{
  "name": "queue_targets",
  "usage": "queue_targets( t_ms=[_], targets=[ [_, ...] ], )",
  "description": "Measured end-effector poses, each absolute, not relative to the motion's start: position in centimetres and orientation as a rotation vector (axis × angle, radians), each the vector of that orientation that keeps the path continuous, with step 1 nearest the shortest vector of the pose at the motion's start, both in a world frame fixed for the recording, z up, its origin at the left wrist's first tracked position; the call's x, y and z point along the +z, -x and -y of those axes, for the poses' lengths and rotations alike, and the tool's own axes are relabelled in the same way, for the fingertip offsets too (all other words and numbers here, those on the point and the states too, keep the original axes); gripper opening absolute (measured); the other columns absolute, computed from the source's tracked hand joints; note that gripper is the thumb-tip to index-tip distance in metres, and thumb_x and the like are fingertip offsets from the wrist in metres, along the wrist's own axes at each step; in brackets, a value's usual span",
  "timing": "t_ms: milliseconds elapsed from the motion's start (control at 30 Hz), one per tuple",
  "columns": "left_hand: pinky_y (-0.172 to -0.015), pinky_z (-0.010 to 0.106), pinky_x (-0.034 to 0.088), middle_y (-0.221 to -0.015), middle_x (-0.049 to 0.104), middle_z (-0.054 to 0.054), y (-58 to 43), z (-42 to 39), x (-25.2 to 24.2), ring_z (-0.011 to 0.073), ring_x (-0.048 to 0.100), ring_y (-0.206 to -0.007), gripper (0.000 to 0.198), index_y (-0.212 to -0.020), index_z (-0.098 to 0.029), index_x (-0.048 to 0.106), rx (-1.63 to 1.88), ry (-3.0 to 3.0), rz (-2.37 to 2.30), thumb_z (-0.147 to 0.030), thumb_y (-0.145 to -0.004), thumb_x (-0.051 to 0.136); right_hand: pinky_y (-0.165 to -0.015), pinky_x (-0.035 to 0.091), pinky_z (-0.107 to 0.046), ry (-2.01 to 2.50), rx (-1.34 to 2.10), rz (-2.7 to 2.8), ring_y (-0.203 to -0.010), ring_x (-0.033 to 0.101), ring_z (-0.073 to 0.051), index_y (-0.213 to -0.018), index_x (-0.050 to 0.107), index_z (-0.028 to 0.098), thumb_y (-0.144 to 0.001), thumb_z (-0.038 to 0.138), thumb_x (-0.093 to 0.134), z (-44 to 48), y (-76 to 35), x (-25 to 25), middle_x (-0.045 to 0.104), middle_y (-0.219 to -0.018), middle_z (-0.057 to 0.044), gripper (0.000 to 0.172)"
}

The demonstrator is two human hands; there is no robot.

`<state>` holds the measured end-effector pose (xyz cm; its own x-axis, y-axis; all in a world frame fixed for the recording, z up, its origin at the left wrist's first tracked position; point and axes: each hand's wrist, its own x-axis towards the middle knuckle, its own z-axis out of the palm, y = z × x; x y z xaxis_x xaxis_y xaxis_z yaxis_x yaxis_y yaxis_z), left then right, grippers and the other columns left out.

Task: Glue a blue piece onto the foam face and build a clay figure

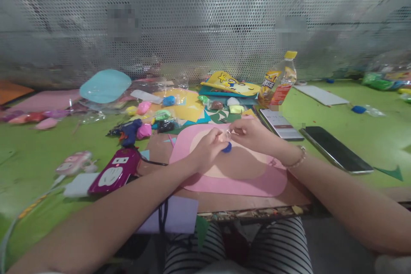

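My left hand (210,150) is closed around a small lump of dark blue clay (227,147), which shows below its fingertips. A bit of clear plastic wrapper (228,135) rises between my hands. My right hand (252,133) pinches this wrapper from the other side, thumb and fingers together. Both hands hover over a pink foam sheet (272,184) with rounded corners. On that sheet lies a cream-coloured rounded piece (239,167), partly shaded and covered by my hands.
Wrapped clay lumps (162,114) in several colours lie behind left. A glue gun (130,132) and purple power strip (114,171) are at left. A bottle (279,81), a lit phone (281,124) and a dark phone (335,147) stand right. Perforated metal (205,21) closes the back.
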<state>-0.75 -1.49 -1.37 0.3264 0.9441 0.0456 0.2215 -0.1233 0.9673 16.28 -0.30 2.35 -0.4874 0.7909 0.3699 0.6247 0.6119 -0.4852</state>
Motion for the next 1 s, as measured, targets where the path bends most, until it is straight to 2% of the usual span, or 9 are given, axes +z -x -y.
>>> queue_targets(
  t_ms=[67,133,233,333,467,700,867,1000],
  targets=[
    [-0.043,0.021,0.022,-0.057,0.032,-0.007,0.8,1.5,-1.5,0.007,0.027,-0.043,0.012,-0.081,-0.022,0.043,0.829,-1.42,-0.994,-0.034,-0.081,0.045,-0.05,0.026,-0.024,1.196,0.469,2.312,-0.051,0.035,-0.008,-0.073,0.064,0.015,-0.077,0.024,0.056,0.0,-16.7,2.5,0.044,-0.054,0.004,0.012],
    [-0.041,0.021,0.022,-0.055,0.031,-0.007,0.8,1.6,-1.5,0.0069,0.027,-0.04,0.017,-0.083,-0.022,0.044,0.81,-1.352,-0.962,-0.039,-0.085,0.039,-0.05,0.027,-0.024,1.212,0.556,2.33,-0.051,0.036,-0.008,-0.076,0.066,0.016,-0.076,0.026,0.058,-0.5,-17.1,2.6,0.043,-0.054,0.005,0.013],
    [-0.043,0.021,0.029,-0.059,0.039,-0.005,0.8,1.6,-1.1,0.0065,0.035,-0.044,0.023,-0.079,-0.02,0.046,0.879,-1.415,-0.972,-0.043,-0.084,0.044,-0.052,0.03,-0.023,1.129,0.657,2.31,-0.055,0.04,-0.009,-0.08,0.067,0.016,-0.077,0.03,0.059,-1.0,-17.5,2.5,0.05,-0.058,0.003,0.017],
    [-0.047,0.021,0.035,-0.066,0.044,-0.004,0.7,1.7,-0.6,0.0061,0.041,-0.049,0.02,-0.077,-0.019,0.045,0.932,-1.455,-0.968,-0.038,-0.082,0.05,-0.055,0.034,-0.023,1.037,0.727,2.317,-0.06,0.046,-0.01,-0.084,0.066,0.016,-0.077,0.034,0.06,-1.2,-17.7,2.5,0.058,-0.067,0.0,0.02],
    [-0.047,0.021,0.03,-0.064,0.044,-0.005,0.8,1.7,-0.7,0.0059,0.039,-0.049,0.017,-0.076,-0.018,0.044,0.953,-1.505,-0.966,-0.033,-0.081,0.05,-0.055,0.035,-0.023,0.99,0.751,2.356,-0.061,0.047,-0.01,-0.088,0.064,0.015,-0.078,0.03,0.058,-0.8,-17.4,2.6,0.059,-0.072,-0.001,0.019],
    [-0.049,0.021,0.028,-0.057,0.042,-0.006,1.0,1.4,-1.1,0.007,0.038,-0.05,0.019,-0.071,-0.018,0.044,0.964,-1.685,-1.067,-0.031,-0.078,0.056,-0.049,0.026,-0.021,1.043,0.491,2.473,-0.053,0.039,-0.008,-0.076,0.058,0.016,-0.081,0.024,0.054,0.1,-16.5,2.6,0.049,-0.06,0.003,0.01],
    [-0.05,0.022,0.03,-0.057,0.046,-0.005,1.1,1.6,-1.1,0.0089,0.042,-0.052,0.02,-0.072,-0.018,0.045,0.935,-1.763,-1.071,-0.035,-0.081,0.051,-0.053,0.027,-0.022,0.975,0.28,2.519,-0.056,0.041,-0.01,-0.077,0.056,0.017,-0.083,0.019,0.051,0.1,-16.6,2.5,0.048,-0.06,0.002,0.008],
    [-0.051,0.023,0.032,-0.058,0.047,-0.004,0.9,1.8,-1.0,0.0103,0.044,-0.052,0.02,-0.074,-0.019,0.045,0.942,-1.763,-1.084,-0.037,-0.084,0.047,-0.054,0.026,-0.023,0.93,0.261,2.495,-0.055,0.039,-0.01,-0.075,0.054,0.017,-0.082,0.017,0.051,-0.5,-17.0,2.4,0.046,-0.059,0.003,0.007]
  ],
)
